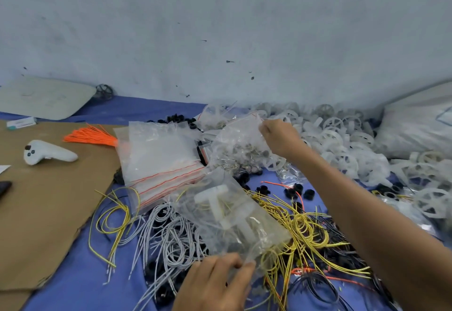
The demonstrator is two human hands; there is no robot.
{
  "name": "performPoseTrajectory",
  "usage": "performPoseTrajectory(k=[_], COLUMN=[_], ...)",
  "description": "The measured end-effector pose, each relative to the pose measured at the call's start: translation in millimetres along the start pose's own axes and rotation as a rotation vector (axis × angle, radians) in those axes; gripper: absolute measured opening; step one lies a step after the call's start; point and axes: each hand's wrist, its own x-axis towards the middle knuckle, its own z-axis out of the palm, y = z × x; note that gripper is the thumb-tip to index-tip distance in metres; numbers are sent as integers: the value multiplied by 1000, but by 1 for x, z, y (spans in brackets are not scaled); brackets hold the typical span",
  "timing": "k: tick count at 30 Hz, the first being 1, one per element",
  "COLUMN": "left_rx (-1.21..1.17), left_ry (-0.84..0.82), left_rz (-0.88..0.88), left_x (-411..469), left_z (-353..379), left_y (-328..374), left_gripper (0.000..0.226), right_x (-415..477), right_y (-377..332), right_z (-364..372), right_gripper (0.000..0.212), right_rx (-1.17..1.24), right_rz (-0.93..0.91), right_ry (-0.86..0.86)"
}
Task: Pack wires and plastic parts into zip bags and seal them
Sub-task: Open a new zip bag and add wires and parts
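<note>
Left hand [215,281] at the bottom centre, thumb and fingertips pinching the near corner of a clear zip bag [232,215]. That bag lies across the wire heap and holds chunky white plastic pieces plus a strand or two of yellow wire; can't tell if its seal is closed. Right hand [281,139] reaches forward, fingers curled, pinching the top edge of a second clear bag [238,149]. The second bag holds a heap of small grey parts, too blurred to identify. Third bag [215,115] sits behind it near the wall [220,29], with white plastic inside. Stack of empty zip bags [161,161] with red seal lines lies flat, left of the second bag, overlapping the cardboard sheet [49,200]. Loose stock on the blue sheet [80,281]: white wires [168,237] under and left of the first bag, yellow wires [300,227] right of it, black wires [315,283] near the right forearm, black rings [293,190] scattered between the bags, and a big pile of white plastic wheels [342,134] along the wall on the right. Orange wire bundle [90,137] lies on the cardboard, touching the empty bag stack. White controller [46,154] is also on the cardboard, well left. Large white sack [415,127] at the far right.
</note>
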Motion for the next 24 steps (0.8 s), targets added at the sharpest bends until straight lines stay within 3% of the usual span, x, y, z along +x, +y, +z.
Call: performPoseTrajectory(k=[2,5,7,11,13,16,20,24], left_rx=[-17,-33,-39,-66,-97,-133,-183,-211], left_ry=[9,29,55,33,-18,-79,-100,-127], left_rz=[-25,-87,-135,-181,-243,-301,-324,-348], left_x=[1,1,3,14,19,23,23,21], left_z=[-1,-5,-7,-15,-20,-25,-24,-24], left_y=[2,1,-2,-5,-3,1,6,10], left_gripper=[26,23,23,38,54,68,68,68], right_x=[-8,-22,-35,-86,-125,-187,-260,-295], right_y=[-3,-2,-1,5,12,25,27,16], right_z=[-3,-17,-33,-65,-72,-62,-25,9], right_gripper=[19,17,22,32,33,31,33,37], right_rx=[-230,-264,-72,882,1131,1489,1589,1563], right_rz=[-45,-90,-15,202,193,193,262,423], right_ry=[-15,20,58,64,72,-55,-197,-172])
